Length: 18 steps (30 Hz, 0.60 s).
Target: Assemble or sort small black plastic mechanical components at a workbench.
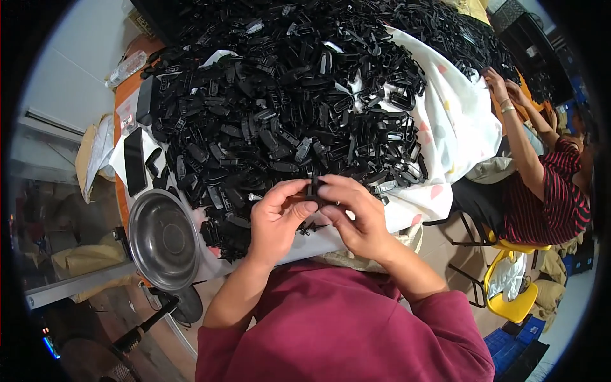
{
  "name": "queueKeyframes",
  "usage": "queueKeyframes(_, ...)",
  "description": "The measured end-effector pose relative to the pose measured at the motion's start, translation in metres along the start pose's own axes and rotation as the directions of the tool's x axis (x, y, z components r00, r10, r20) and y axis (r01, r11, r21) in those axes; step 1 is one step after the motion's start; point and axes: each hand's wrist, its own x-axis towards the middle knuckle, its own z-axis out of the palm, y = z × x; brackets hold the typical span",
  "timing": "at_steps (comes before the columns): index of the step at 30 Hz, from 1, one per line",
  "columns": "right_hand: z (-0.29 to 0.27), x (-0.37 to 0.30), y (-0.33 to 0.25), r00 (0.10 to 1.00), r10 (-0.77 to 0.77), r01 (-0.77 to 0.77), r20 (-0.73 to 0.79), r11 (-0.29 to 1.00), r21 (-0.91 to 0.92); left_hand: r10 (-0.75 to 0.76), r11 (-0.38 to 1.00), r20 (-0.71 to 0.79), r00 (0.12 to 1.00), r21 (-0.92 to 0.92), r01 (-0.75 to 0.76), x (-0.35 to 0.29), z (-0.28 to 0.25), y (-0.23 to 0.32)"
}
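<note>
Black clip pinched, seemingly, between both hands.

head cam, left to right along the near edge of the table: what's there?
Steel bowl → left hand → small black plastic part pinched between both hands → right hand → a co-worker's striped sleeve → yellow chair. The heap of black parts lies behind them on the white cloth.

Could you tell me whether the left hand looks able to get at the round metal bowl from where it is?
Probably yes: the metal bowl sits just left of the left hand, nothing between them, though that hand pinches a small black part.
</note>
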Motion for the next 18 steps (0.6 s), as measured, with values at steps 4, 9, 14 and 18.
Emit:
queueKeyframes(4,-0.011,0.006,-0.006,0.998,-0.058,0.053,-0.037,0.990,-0.134,0.027,0.999,0.012,1.000,-0.022,-0.027,-0.002,0.001,0.005)
queueKeyframes(9,-0.019,0.005,-0.011,0.992,-0.127,0.129,0.025,0.962,-0.242,0.032,0.999,-0.025,0.999,-0.013,-0.033,-0.005,0.007,0.009)
queueKeyframes(14,-0.031,0.005,-0.012,0.964,-0.150,0.225,0.219,0.899,-0.375,0.305,0.650,0.191,0.933,0.674,-0.351,-0.001,-0.004,0.022)
queueKeyframes(18,-0.022,-0.004,-0.005,0.964,-0.188,0.245,0.190,0.908,-0.341,0.171,0.836,0.158,0.973,0.499,-0.228,-0.007,-0.003,0.006)
